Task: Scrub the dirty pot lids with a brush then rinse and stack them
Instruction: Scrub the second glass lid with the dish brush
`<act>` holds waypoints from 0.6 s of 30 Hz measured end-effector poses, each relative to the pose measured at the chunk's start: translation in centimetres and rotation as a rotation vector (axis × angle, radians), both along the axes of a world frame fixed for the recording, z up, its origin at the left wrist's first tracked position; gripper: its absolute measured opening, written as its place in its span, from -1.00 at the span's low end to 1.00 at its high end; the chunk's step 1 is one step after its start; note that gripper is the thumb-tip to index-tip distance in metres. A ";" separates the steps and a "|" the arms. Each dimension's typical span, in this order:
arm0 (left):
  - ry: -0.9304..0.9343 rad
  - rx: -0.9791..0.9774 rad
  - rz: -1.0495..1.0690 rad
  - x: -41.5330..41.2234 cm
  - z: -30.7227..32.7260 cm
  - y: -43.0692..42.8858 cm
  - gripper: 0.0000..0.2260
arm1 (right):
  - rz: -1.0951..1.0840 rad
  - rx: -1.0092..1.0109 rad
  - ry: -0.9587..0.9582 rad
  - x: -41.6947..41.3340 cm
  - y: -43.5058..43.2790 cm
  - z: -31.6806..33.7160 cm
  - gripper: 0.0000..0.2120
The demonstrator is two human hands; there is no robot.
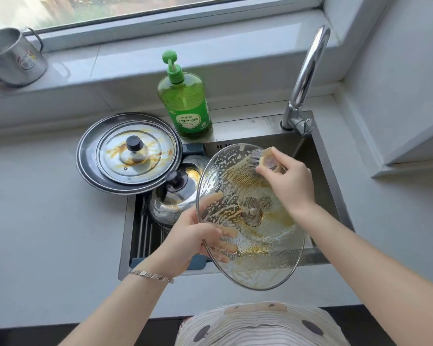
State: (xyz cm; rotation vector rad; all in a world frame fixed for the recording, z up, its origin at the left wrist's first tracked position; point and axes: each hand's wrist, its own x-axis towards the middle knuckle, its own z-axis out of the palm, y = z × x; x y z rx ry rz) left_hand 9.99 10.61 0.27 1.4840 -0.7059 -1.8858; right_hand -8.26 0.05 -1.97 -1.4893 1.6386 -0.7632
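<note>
Brush on soapy glass lid

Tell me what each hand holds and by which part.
Left hand grips the soapy glass lid by its lower-left rim. Right hand holds the brush by its handle end.

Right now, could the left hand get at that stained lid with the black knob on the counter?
Probably not yet: the left hand is gripping the soapy glass lid. The stained lid itself lies uncovered nearby.
</note>
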 end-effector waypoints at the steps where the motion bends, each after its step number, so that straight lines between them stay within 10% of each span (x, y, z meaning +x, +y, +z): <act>1: -0.010 0.009 -0.018 -0.1 0.0 -0.1 -0.37 | 0.071 -0.017 -0.035 0.8 0.6 0.5 -0.43; 18: -0.046 0.023 -0.109 -0.1 0.4 -0.5 -0.41 | 0.061 -0.056 -0.073 1.6 -0.4 0.6 -0.43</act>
